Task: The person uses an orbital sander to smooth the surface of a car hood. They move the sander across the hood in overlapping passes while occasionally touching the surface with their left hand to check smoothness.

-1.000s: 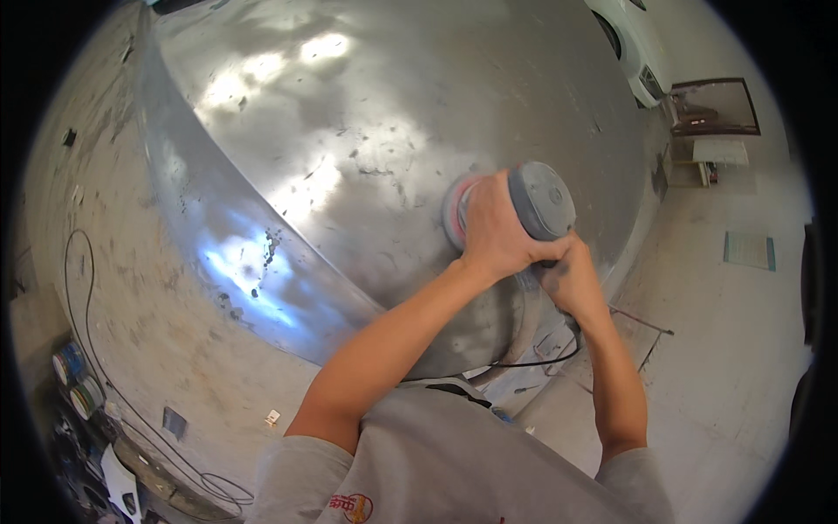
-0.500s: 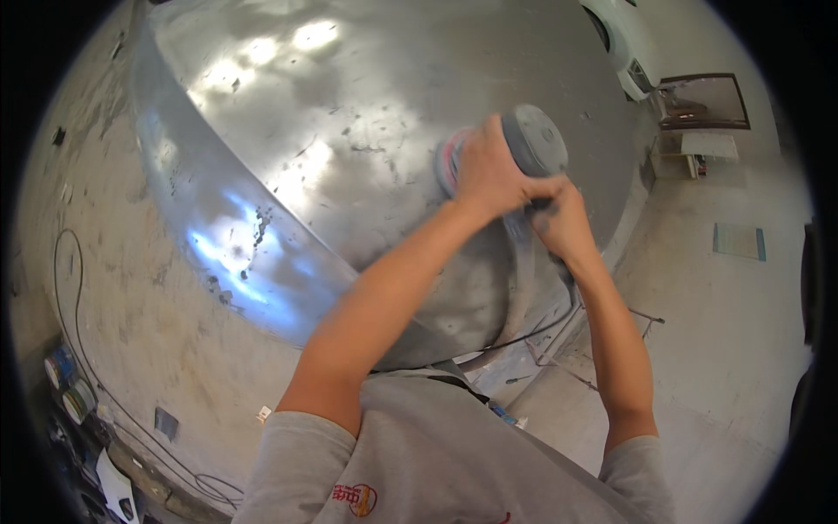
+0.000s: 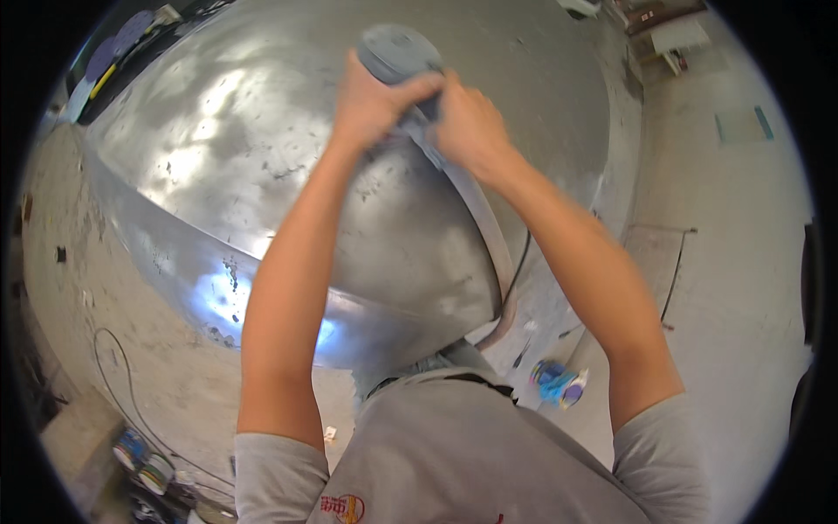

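Observation:
A grey power sander (image 3: 397,52) sits over a large curved bare-metal car panel (image 3: 401,236), toward its far part. My left hand (image 3: 367,105) is wrapped round the left side of the sander's head. On the right, my right hand (image 3: 471,127) grips the handle at its rear, the fingers closed. The pad under the sander is hidden, so its contact with the metal cannot be made out. A pale hose (image 3: 476,201) trails from the sander toward my waist. Dark specks and scuffs mark the shiny metal.
Purple sanding discs (image 3: 131,31) and a yellow-handled tool (image 3: 103,80) lie beyond the panel at far left. Cans (image 3: 157,472) stand at lower left, near a cable (image 3: 131,384) on the floor. A metal stand (image 3: 676,279) is to my right.
Both hands have carried the sander left and farther away across the panel, and my arms are more stretched out. The view has shifted too, bringing the purple discs into sight.

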`<state>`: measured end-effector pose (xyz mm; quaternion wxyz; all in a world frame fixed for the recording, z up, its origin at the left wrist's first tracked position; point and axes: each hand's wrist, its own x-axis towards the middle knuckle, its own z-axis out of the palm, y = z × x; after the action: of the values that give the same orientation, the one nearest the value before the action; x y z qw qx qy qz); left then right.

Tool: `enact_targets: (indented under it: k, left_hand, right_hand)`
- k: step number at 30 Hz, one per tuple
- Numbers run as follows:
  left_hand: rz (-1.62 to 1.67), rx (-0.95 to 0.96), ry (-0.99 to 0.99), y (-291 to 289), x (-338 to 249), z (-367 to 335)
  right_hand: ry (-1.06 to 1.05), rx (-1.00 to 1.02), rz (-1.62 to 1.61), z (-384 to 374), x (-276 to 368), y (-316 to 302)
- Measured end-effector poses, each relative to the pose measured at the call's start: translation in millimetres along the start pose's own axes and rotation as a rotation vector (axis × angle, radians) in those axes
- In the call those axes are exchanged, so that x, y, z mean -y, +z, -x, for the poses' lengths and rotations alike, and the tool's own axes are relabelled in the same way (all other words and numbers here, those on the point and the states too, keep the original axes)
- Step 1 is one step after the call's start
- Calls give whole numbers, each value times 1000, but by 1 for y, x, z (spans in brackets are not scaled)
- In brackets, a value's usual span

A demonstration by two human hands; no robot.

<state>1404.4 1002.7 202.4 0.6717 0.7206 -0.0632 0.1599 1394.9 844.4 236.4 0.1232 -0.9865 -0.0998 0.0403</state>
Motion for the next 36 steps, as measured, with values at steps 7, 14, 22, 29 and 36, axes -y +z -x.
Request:
enact_targets:
  k: [7,14,22,29,36]
  left_hand:
    - [111,38,-50,-7,7,-21]
    - [-20,-97,-155,46,14,92]
    - [-235,-114,-85,80,-21,138]
    - [-159,-150,-115,74,-18,140]
    - [-96,-174,-183,74,-16,129]
  right_hand:
    - [-74,-15,-56,-13,9,-7]
    - [-177,-94,-206,89,-48,7]
    - [-68,86,-206,146,-97,8]
    - [-184,97,-274,134,-89,5]
    - [-83,114,-149,127,-85,-1]
